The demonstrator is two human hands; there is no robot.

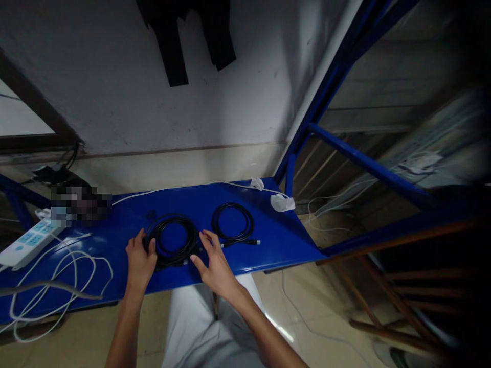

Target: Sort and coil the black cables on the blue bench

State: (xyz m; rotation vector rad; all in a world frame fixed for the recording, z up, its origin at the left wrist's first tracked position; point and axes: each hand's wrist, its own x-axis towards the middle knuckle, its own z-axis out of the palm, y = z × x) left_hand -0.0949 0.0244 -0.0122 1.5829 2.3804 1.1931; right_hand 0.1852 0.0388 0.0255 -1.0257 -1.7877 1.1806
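On the glossy blue metal table (291,240), 2 coiled black cables lie side by side near the middle of its front edge. The larger coil of black rubber cable (171,240) sits just inside that edge, and both hands are at it. The left hand (140,259) lies over the coil's left arc, its grip partly closed: the fingers (148,239) curl over the strands while the thumb rests on the inner side, so it has loose hold of the bundle. The right hand (215,266) is at the coil's right side with its grip wide open, fingers spread and flat; the fingertips (203,236) touch or nearly touch the cable, and I cannot tell whether they press on it.

Just beside it, toward the right edge, the smaller coil of thin black cable (232,222) lies flat, its silver-tipped plug (255,242) pointing right. A white power strip (26,242) sits at the left edge, with loose white cords (72,278) looped across the front left corner. A thin white wire (184,187) runs along the back edge to 2 crumpled white wads (282,202) near the back right corner.
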